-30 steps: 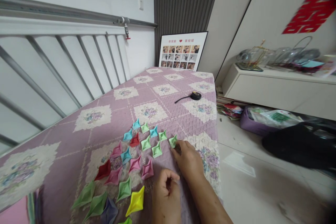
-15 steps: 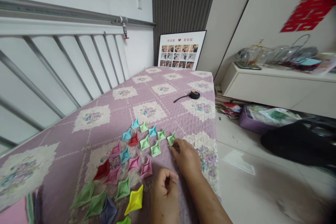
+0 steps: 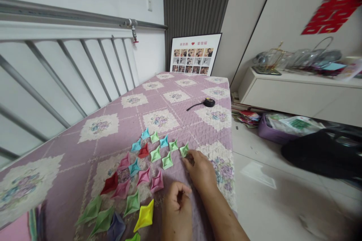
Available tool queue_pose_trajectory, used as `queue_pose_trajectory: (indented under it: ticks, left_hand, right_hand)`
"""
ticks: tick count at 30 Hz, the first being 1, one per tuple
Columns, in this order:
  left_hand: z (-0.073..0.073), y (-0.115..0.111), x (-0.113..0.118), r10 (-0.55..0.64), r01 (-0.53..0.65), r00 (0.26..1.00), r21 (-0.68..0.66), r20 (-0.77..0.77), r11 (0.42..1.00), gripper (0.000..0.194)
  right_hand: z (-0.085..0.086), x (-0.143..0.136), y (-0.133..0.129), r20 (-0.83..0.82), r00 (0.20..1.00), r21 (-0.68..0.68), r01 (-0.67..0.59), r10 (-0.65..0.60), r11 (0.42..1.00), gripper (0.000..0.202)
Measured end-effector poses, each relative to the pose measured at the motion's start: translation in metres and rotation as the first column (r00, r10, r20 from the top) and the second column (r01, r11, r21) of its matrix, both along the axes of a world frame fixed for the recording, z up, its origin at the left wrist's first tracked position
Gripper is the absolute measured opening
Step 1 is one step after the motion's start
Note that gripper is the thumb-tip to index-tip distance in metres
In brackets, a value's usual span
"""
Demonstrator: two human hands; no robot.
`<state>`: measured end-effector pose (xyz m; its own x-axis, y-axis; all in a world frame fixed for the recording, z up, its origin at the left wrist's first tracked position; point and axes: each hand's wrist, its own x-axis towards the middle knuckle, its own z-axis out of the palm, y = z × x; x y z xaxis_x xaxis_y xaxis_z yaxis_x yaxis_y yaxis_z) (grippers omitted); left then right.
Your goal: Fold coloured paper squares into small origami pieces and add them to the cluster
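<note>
My right hand (image 3: 200, 169) is closed at the right end of the far row, its fingertips on the edge of a light green folded paper boat (image 3: 184, 150). Nearer to me, my left hand (image 3: 177, 205) rests with curled fingers and nothing visible in them. Left of it lie a pink paper boat (image 3: 157, 182) and a yellow paper boat (image 3: 144, 216). Several more boats spread in slanting rows, among them a red boat (image 3: 110, 183), a blue boat (image 3: 134, 167) and a dark blue boat (image 3: 116, 226), partly cut off by the frame.
The boats lie on a quilted purple floral cover (image 3: 132, 116). A black tape measure (image 3: 209, 102) with a strap lies farther back. Paper sheets (image 3: 17, 229) sit at lower left. A radiator (image 3: 70, 79) runs along the left; a white cabinet (image 3: 305, 96) stands right.
</note>
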<state>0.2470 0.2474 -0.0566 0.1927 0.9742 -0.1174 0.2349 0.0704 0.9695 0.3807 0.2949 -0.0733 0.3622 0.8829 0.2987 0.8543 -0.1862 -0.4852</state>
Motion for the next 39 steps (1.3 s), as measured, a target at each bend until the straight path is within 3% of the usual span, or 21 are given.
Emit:
queue_pose_trajectory:
  ticks: [8, 14, 18, 23, 31, 39]
  left_hand:
    - [-0.005, 0.0, -0.001, -0.049, 0.049, 0.998, 0.006, -0.046, 0.999, 0.02]
    - [0.002, -0.006, 0.006, -0.044, 0.059, 0.985, 0.087, -0.17, 0.994, 0.023]
    - [-0.001, -0.009, 0.008, -0.051, 0.077, 0.972, 0.105, -0.228, 0.991, 0.023]
    - [-0.004, -0.011, 0.009, -0.032, 0.068, 0.967, 0.134, -0.252, 0.989, 0.024]
    - [-0.01, -0.011, 0.009, -0.041, 0.074, 0.967, 0.124, -0.252, 0.99, 0.022]
    - [-0.01, -0.011, 0.009, -0.027, 0.053, 0.97, 0.102, -0.241, 0.993, 0.02]
  right_hand:
    - [0.003, 0.002, -0.004, -0.204, 0.979, 0.041, 0.041, -0.032, 0.998, 0.017]
    - [0.002, 0.005, -0.01, -0.308, 0.95, 0.079, -0.024, 0.047, 0.997, 0.019]
    - [-0.001, 0.012, -0.011, -0.348, 0.936, 0.163, 0.01, 0.048, 0.987, 0.015]
    - [-0.002, 0.017, -0.008, -0.215, 0.975, 0.169, -0.02, 0.057, 0.985, 0.025]
    - [0.007, 0.015, -0.005, -0.01, 1.0, -0.034, 0.003, -0.003, 0.999, 0.025]
    - [0.011, 0.013, -0.003, 0.014, 0.999, -0.084, 0.042, -0.041, 0.996, 0.018]
